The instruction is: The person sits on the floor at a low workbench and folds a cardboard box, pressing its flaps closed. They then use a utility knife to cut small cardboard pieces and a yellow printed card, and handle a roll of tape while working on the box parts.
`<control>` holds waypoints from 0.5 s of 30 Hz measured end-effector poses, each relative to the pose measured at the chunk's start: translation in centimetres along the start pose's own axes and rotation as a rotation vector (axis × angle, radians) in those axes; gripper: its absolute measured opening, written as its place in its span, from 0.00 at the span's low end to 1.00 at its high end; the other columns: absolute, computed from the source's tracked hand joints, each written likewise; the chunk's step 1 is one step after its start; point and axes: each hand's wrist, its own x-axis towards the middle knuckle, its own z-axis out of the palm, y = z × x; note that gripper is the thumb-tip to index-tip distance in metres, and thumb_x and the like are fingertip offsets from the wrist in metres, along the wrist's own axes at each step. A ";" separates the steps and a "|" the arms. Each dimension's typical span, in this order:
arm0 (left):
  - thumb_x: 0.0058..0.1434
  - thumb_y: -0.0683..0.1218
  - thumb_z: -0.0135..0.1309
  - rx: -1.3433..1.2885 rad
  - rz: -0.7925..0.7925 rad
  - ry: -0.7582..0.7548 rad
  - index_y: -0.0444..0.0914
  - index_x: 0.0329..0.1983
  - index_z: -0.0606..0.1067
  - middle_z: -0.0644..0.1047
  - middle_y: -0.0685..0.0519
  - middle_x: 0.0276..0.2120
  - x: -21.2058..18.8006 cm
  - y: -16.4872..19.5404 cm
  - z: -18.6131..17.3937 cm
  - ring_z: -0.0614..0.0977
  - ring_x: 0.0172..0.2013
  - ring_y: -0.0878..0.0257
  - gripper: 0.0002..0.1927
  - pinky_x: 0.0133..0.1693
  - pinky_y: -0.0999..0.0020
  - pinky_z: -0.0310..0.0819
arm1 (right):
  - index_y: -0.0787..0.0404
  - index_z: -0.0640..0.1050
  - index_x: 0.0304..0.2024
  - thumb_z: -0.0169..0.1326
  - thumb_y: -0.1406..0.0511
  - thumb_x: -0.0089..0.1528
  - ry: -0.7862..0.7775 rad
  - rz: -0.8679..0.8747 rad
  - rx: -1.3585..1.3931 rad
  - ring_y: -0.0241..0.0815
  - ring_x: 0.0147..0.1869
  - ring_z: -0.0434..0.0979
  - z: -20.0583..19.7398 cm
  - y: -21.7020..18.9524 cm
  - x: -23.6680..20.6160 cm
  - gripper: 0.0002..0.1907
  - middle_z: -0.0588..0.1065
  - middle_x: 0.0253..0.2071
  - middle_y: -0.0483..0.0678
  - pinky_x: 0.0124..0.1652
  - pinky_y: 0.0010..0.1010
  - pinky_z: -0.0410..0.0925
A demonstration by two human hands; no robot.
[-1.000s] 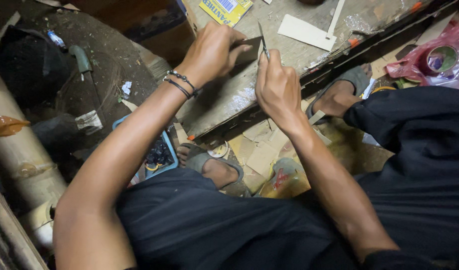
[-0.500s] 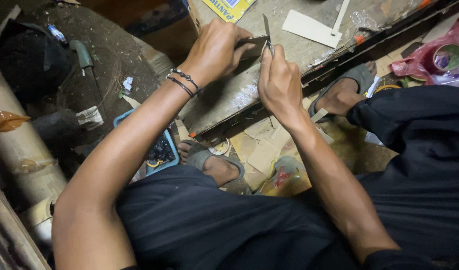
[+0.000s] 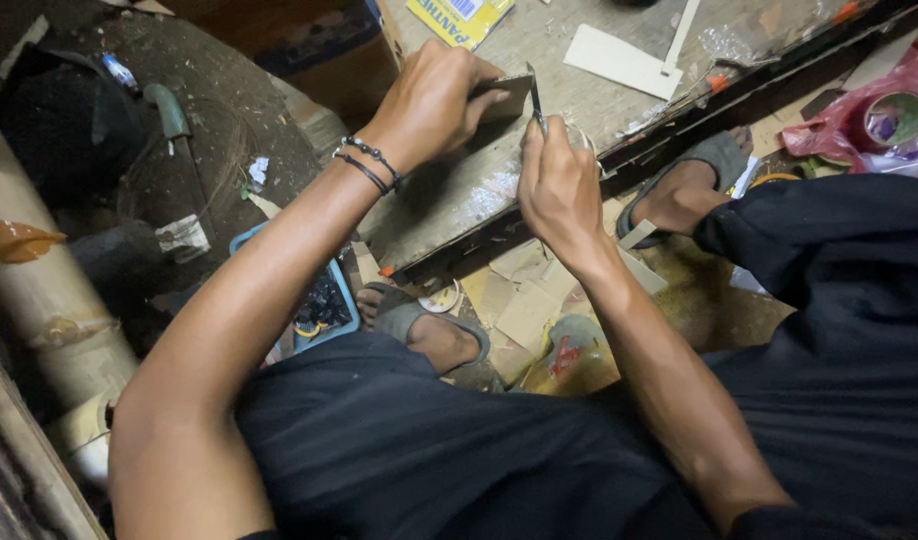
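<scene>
Two hands at the board's near edge, grey card pinned by left hand, blade gripped in right hand.

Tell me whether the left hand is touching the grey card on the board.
Touching. The head view shows the left hand pressed down on the grey card, fingers over its near end, beside the blade.
</scene>
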 end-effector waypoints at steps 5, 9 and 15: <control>0.60 0.41 0.63 -0.001 -0.012 -0.011 0.36 0.43 0.84 0.78 0.35 0.29 0.1 0.3 -0.3 0.81 0.32 0.38 0.08 0.36 0.50 0.77 | 0.68 0.71 0.43 0.46 0.67 0.74 0.042 -0.010 -0.004 0.71 0.29 0.74 0.0 -0.3 1.3 0.09 0.71 0.22 0.65 0.27 0.54 0.64; 0.60 0.41 0.62 -0.020 -0.045 -0.013 0.36 0.43 0.84 0.78 0.35 0.29 0.3 0.5 -0.3 0.82 0.32 0.39 0.09 0.36 0.51 0.78 | 0.68 0.70 0.42 0.45 0.66 0.75 0.042 -0.004 0.043 0.69 0.27 0.75 0.0 -0.3 1.8 0.10 0.71 0.22 0.64 0.27 0.54 0.63; 0.61 0.42 0.63 -0.029 -0.029 0.009 0.36 0.43 0.84 0.78 0.35 0.29 0.1 0.3 0.0 0.82 0.32 0.39 0.08 0.36 0.51 0.78 | 0.68 0.69 0.43 0.44 0.67 0.75 0.051 -0.039 0.031 0.70 0.29 0.75 0.7 0.2 1.1 0.09 0.72 0.23 0.65 0.29 0.55 0.64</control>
